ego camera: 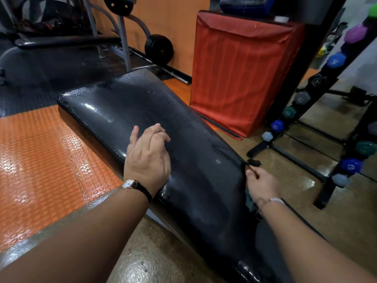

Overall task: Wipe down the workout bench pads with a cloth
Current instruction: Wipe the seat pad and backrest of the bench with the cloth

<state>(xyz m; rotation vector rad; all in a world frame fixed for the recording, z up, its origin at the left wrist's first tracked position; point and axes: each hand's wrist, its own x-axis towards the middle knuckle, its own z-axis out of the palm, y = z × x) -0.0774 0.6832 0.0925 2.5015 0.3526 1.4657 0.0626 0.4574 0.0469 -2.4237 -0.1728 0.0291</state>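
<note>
A long black bench pad (142,111) runs from the upper left to the lower right, shiny and speckled with water drops. My left hand (148,156), with a watch on the wrist, hovers over the pad's near left side, its fingers loosely curled and holding nothing. At the pad's right edge my right hand (260,185) grips a dark cloth (250,203); one bit of the cloth sticks out above the fingers and the rest hangs under the palm against the pad's side.
An orange studded floor mat (40,164) lies left of the bench. A red covered box (242,72) stands behind the pad. A rack of coloured dumbbells (289,113) stands at the right. A weight machine with plates (159,49) is at the back left.
</note>
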